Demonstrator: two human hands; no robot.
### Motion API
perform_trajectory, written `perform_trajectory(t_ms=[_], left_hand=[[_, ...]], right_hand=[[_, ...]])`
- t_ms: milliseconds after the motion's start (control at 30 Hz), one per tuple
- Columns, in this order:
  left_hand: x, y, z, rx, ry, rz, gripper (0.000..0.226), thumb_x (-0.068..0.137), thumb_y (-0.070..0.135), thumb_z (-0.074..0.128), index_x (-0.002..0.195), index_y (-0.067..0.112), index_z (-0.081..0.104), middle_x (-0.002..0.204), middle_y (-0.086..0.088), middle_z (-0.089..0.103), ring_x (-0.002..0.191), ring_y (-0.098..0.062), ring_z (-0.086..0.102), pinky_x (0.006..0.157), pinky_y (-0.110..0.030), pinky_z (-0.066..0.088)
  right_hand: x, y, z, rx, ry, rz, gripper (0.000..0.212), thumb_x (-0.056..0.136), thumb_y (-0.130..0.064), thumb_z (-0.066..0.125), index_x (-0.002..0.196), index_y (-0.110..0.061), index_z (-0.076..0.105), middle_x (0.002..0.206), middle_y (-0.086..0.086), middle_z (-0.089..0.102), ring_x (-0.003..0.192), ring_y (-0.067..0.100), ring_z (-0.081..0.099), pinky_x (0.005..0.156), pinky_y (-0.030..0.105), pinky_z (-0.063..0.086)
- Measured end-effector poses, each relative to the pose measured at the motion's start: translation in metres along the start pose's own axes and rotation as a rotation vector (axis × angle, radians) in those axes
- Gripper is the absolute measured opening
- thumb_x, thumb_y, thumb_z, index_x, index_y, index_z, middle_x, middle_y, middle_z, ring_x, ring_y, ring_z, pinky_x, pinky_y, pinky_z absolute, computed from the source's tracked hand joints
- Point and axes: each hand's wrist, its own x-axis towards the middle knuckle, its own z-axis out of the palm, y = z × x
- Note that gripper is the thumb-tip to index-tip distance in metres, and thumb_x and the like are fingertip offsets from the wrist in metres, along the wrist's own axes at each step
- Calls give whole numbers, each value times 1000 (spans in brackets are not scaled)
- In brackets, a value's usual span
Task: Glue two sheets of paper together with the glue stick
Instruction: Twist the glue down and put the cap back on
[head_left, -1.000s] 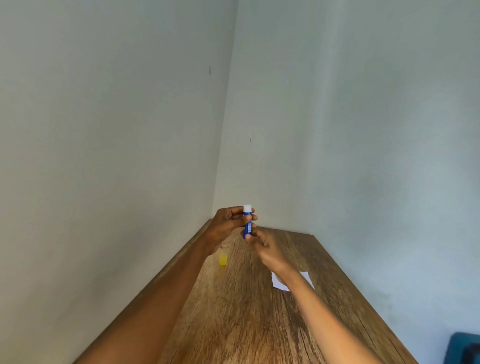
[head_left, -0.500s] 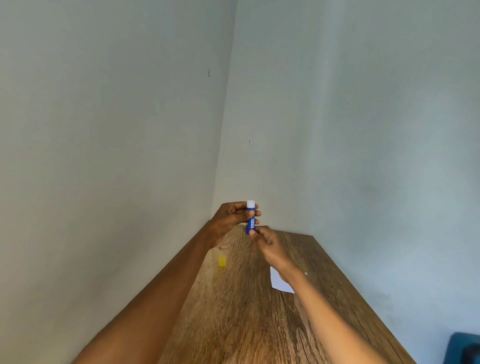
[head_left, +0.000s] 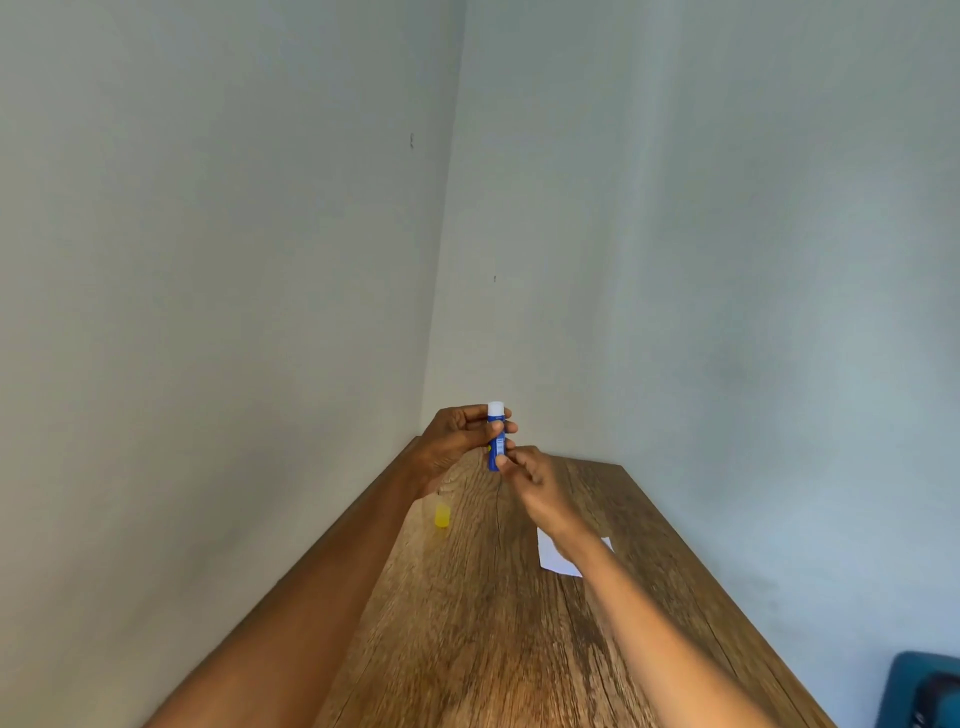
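Obs. — the person stood at the long brown wood-grain table (head_left: 467, 623), both arms stretched out over it. The left hand (head_left: 457, 436) held the blue cylindrical glue stick (head_left: 495, 441) upright above the table's far end, fingers and thumb curled round its upper barrel. White glue showed at the top of the stick, uncapped. The right hand (head_left: 535, 483) had its fingertips at the base of the stick; they appeared to pinch the bottom — probably turning the knob to wind glue up, though the motion could not be judged from one look.

The small yellow plastic cap (head_left: 442, 516) stood on the table, toward its left edge, well apart from both hands. The white paper (head_left: 558, 561) lay flat on the table toward its right side, partly hidden under the right forearm. Whether that was one sheet or two stacked could not be told.

Progress: early. Cap off, glue exposed. No glue appeared to be on the paper yet. Left to do, by my judgement: spread glue on a sheet, lay the second sheet over it, press flat.
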Motion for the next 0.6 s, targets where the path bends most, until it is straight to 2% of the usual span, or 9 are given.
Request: perform_trajectory(t_ms=[67, 100, 200, 267, 300, 367, 433, 500, 600], left_hand=[[1, -2, 0, 1, -4, -5, 17, 89, 8, 58, 103, 13, 66, 88, 4, 75, 78, -11, 71, 69, -17, 55], [2, -2, 1, 4, -5, -7, 17, 88, 8, 59, 101, 14, 68, 89, 3, 75, 79, -12, 71, 71, -19, 56], [6, -4, 6, -9, 33, -1, 17, 86, 8, 61, 100, 15, 69, 92, 0, 75, 84, -20, 70, 84, -33, 56], [8, -3, 7, 10, 54, 8, 20, 87, 8, 61, 106, 9, 67, 93, -2, 74, 83, -20, 70, 85, -33, 56], [8, -2, 7, 35, 58, 15, 23, 87, 8, 61, 110, 5, 65, 93, -1, 73, 82, -16, 71, 81, -28, 57], [5, 1, 4, 59, 57, 20, 24, 88, 8, 59, 112, 4, 63, 94, -1, 72, 79, -8, 71, 72, -17, 56], [1, 2, -1, 51, 42, 11, 22, 89, 7, 58, 110, 7, 63, 94, -1, 71, 78, -6, 71, 70, -14, 54], [-3, 0, -2, 44, 21, -2, 21, 89, 7, 58, 109, 9, 63, 94, -1, 71, 78, -6, 71, 69, -14, 53], [-5, -4, -2, 40, 20, -9, 21, 88, 8, 59, 109, 9, 64, 95, 0, 72, 79, -7, 71, 69, -14, 53]], right_hand=[[1, 3, 2, -142, 50, -23, 24, 93, -27, 53, 109, -12, 64, 113, 11, 62, 113, 22, 53, 87, 21, 42], [1, 5, 3, -305, 105, -38, 27, 91, -33, 55, 108, -15, 64, 112, 7, 62, 113, 20, 50, 89, 26, 40], [2, 8, 7, -747, 384, -74, 36, 84, -49, 57, 102, -19, 66, 107, -1, 62, 108, 17, 49, 88, 33, 41], [4, 8, 11, -693, 443, -95, 35, 83, -48, 60, 100, -18, 67, 106, 0, 61, 107, 18, 49, 82, 29, 40], [6, 8, 11, -577, 404, -103, 32, 84, -43, 61, 102, -17, 67, 108, 1, 60, 110, 18, 48, 80, 24, 36], [9, 8, 10, -330, 188, -71, 30, 90, -32, 56, 113, -15, 64, 117, 4, 54, 119, 19, 43, 85, 16, 29], [9, 8, 5, -233, -11, -23, 30, 96, -26, 47, 119, -14, 61, 123, 7, 51, 125, 21, 39, 99, 22, 30], [9, 10, 1, -245, -70, -18, 27, 96, -23, 46, 114, -11, 63, 118, 8, 54, 124, 27, 41, 106, 37, 34], [7, 16, 3, -286, -17, -29, 25, 93, -28, 52, 110, -14, 63, 109, 0, 53, 122, 24, 41, 99, 32, 36]])
